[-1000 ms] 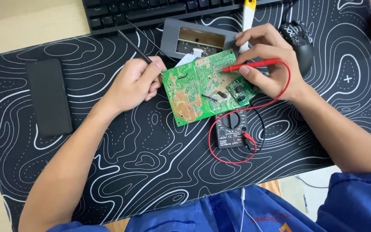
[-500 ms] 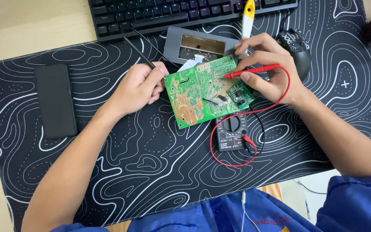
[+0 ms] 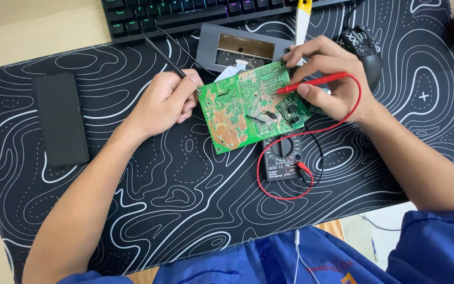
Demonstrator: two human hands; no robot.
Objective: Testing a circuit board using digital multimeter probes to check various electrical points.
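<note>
- Left hand (image 3: 166,100) is gripping a black probe (image 3: 165,59), closed around it.
- Right hand (image 3: 332,79) is pinching a red probe (image 3: 316,82), tip touching the green circuit board (image 3: 243,108).
- Board is lying on the patterned mat (image 3: 185,200), overlapping the multimeter (image 3: 282,158).

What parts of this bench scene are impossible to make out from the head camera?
- Black probe tip: hidden under the left hand.
- Multimeter top: covered by the green circuit board.
- Keyboard: cut off by the top edge.
- Mouse: partly behind the right hand.
</note>
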